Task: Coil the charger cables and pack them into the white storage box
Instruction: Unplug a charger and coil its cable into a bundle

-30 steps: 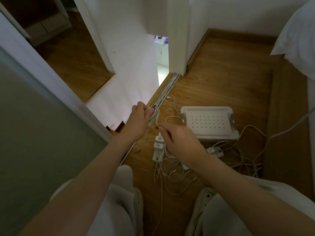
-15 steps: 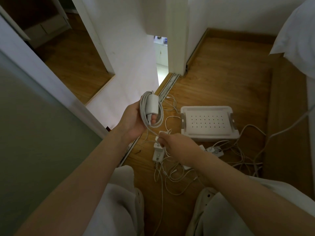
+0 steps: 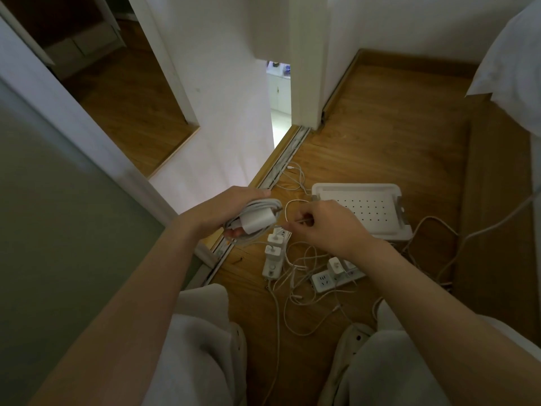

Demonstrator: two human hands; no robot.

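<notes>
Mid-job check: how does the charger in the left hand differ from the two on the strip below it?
The held charger sits bundled with its coiled cable in the left hand; the strip chargers have loose cables tangled on the floor. The held charger is in the air; the strip chargers stand plugged into the strip. All are white.
</notes>
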